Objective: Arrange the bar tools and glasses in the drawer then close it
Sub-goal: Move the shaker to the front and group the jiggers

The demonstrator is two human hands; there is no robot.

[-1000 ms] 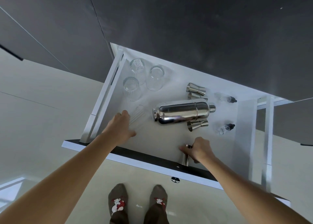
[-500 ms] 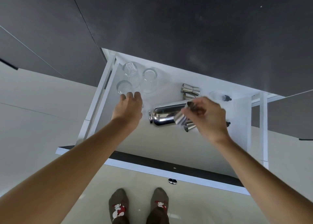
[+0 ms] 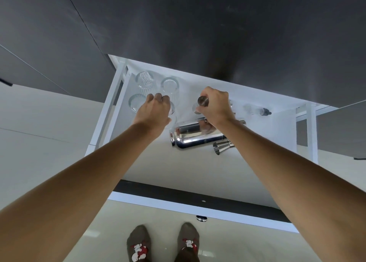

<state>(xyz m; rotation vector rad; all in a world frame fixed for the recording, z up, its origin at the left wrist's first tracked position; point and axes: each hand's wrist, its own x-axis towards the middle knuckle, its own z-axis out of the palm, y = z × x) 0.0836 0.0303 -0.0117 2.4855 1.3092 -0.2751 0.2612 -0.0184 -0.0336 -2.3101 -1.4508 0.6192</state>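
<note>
The white drawer [image 3: 107,113] is pulled out. Three ribbed clear glasses [image 3: 145,81] stand in its back left corner. My left hand [image 3: 153,112] grips a fourth glass [image 3: 172,113] right beside them. My right hand [image 3: 216,105] holds a small steel jigger [image 3: 203,101] above the drawer's back middle, just behind the steel shaker [image 3: 195,136], which lies on its side. Another steel jigger [image 3: 221,147] lies in front of the shaker. A small dropper bottle [image 3: 257,111] lies at the back right. My right hand and arm hide whatever else is back there.
A dark countertop [image 3: 198,24] overhangs the back of the drawer. The drawer's front panel [image 3: 178,204] is near my feet in patterned socks [image 3: 138,244]. Cream cabinet fronts [image 3: 39,133] are on the left, and a white frame [image 3: 312,133] is on the right.
My left hand carried the glass from the drawer's left front to the group at the back left. My right hand lifted the jigger from the front edge and moved it back past the shaker.
</note>
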